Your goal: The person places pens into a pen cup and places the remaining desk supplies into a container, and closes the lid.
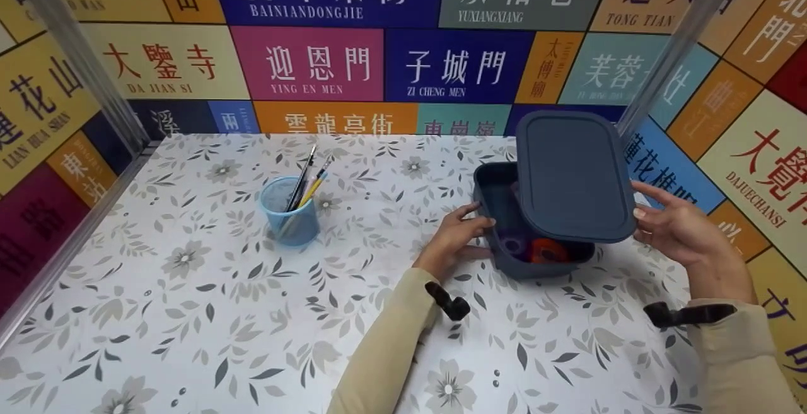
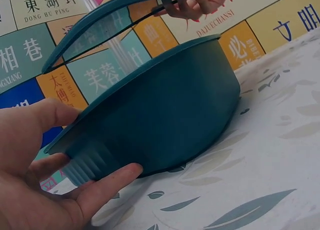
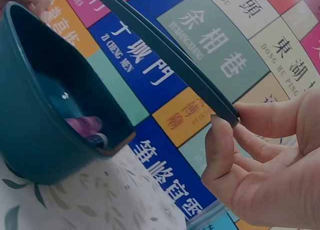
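Observation:
A dark blue-grey plastic box [image 1: 536, 270] stands on the right side of the table. My left hand [image 1: 452, 239] grips its left end, thumb at the rim and fingers against the outer wall, as the left wrist view shows with the hand [image 2: 55, 165] close up. Over the box's right part hangs the matching lid [image 1: 575, 178], tilted and apart from the rim. The lid's right edge is pinched between thumb and fingers of my right hand [image 1: 684, 231]. Inside the box lie an orange ring-shaped thing [image 1: 550, 250] and a pink roll-like thing [image 3: 84, 124]; the lid hides other contents.
On the table's left half stands a light blue cup [image 1: 293, 224] holding a yellow pencil [image 1: 310, 192] and several other thin sticks. A floral cloth [image 1: 239, 338] covers the table. Walls of coloured panels [image 1: 309, 64] rise behind and at both sides.

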The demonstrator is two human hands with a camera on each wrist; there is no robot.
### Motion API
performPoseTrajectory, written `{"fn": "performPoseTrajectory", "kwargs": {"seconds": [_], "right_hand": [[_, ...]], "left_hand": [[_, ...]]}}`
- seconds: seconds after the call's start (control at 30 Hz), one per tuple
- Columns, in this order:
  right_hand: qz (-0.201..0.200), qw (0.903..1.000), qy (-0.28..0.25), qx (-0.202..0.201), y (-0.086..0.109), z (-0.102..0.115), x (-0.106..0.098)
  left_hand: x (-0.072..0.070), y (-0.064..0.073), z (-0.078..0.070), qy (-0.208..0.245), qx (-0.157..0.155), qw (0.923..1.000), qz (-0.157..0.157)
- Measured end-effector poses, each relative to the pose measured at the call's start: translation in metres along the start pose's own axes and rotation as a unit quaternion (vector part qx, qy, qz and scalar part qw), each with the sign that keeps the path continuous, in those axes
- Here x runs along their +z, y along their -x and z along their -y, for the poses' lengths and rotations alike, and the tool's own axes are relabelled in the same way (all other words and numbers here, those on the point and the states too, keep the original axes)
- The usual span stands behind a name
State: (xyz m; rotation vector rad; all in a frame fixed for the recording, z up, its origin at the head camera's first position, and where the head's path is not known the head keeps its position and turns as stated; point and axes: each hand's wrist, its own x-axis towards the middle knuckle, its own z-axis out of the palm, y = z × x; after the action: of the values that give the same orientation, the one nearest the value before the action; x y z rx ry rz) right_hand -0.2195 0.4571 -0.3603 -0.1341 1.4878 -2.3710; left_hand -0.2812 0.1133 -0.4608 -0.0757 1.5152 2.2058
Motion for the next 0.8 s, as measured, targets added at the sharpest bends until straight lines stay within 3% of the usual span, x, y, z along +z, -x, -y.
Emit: {"fn": "performPoseTrajectory", "kwargs": {"seconds": [0.3,0.63,0.8], "right_hand": [[0.021,0.9993,0.025,0.015,-0.010,-0.011,0.008],[0.020,0.9983,0.048,0.026,-0.012,-0.018,0.009],[0.030,0.9973,0.054,0.039,-0.015,-0.022,0.008]], "left_hand": [[0.001,0.001,-0.008,-0.018,0.005,0.9998,-0.008],[0.006,0.006,-0.032,-0.044,0.093,0.9903,-0.094],[0.012,0.013,-0.041,-0.019,0.114,0.9909,-0.069]]}}
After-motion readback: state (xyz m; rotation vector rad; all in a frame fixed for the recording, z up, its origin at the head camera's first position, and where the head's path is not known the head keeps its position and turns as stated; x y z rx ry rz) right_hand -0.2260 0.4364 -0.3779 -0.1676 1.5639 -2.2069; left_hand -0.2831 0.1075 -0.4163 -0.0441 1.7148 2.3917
